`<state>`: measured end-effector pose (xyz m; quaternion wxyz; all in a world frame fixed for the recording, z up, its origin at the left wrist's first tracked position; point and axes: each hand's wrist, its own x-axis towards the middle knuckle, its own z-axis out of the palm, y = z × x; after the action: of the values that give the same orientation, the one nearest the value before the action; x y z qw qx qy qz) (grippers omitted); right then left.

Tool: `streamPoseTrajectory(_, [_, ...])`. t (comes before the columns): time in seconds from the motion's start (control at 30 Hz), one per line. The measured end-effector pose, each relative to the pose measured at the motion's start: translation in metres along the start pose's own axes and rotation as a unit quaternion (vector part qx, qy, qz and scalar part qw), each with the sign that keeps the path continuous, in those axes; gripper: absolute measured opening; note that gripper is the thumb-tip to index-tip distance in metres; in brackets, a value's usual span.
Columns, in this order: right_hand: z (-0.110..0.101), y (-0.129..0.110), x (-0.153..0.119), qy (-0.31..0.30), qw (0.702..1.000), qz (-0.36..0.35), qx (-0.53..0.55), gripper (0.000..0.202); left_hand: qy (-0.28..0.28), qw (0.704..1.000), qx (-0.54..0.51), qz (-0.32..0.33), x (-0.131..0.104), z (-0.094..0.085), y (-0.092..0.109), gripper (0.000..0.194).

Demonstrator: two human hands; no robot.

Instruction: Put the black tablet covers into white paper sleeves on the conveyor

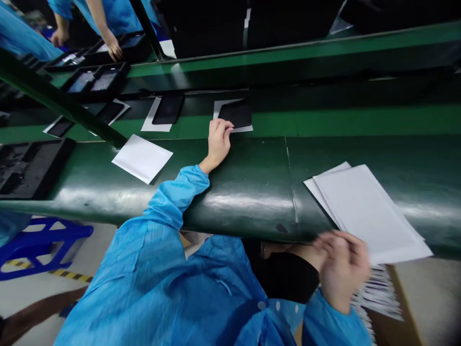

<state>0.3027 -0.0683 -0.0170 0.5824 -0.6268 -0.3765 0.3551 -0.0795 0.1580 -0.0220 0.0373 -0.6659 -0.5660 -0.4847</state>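
My left hand (219, 142) reaches across the bench, its fingers pinched at the near left corner of a flat black rectangular piece (236, 114). That piece lies on a white sheet (247, 128) on the green belt. My right hand (344, 269), smeared by motion, hovers at the bench's front edge, by the near corner of a stack of white flat pouches or sheets (370, 211). Its fingers look curled, but whether they grip anything cannot be made out. Left of my left forearm lies another white pouch or sheet (142, 158).
Other black pieces on white sheets (168, 109) lie along the belt (324, 120). A green post (65, 103) slants across the left, near a black tray (36, 166). Across the belt, a co-worker's hand (112, 45) touches black trays. A blue stool (46, 245) stands at lower left.
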Motion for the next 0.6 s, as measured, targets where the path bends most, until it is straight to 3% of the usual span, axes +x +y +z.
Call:
streamPoseTrajectory(0.07, [0.038,-0.011,-0.009,-0.171,0.979,0.035,0.102,0.047,0.007,0.998,-0.016,0.061,-0.028,0.001,0.042,0.032])
streamPoseTrajectory(0.13, [0.075,-0.020,-0.012,-0.248,0.946,0.051,0.204,0.058,-0.017,0.986,-0.053,0.155,-0.059,0.000,0.083,0.027])
streamPoseTrajectory(0.2, [0.105,-0.027,-0.011,-0.230,0.932,0.066,0.271,0.064,-0.070,0.966,-0.083,0.234,-0.090,-0.004,0.117,0.024])
streamPoseTrajectory(0.27, [0.121,-0.031,-0.009,-0.135,0.943,0.082,0.292,0.059,-0.130,0.951,-0.104,0.261,-0.112,-0.010,0.137,0.019])
streamPoseTrajectory(0.33, [0.122,-0.033,-0.007,-0.037,0.952,0.088,0.289,0.055,-0.160,0.943,-0.129,0.260,-0.121,-0.014,0.142,0.014])
streamPoseTrajectory(0.4, [0.110,-0.032,-0.005,0.020,0.954,0.077,0.289,0.054,-0.137,0.947,-0.145,0.253,-0.115,-0.013,0.133,0.022])
streamPoseTrajectory(0.5, [0.079,-0.027,0.000,0.102,0.954,0.029,0.281,0.045,-0.111,0.972,-0.097,0.186,-0.081,0.003,0.106,0.028])
streamPoseTrajectory(0.6, [0.052,-0.021,0.003,0.181,0.946,-0.017,0.267,0.035,-0.199,0.977,-0.017,0.074,-0.036,0.033,0.077,0.036])
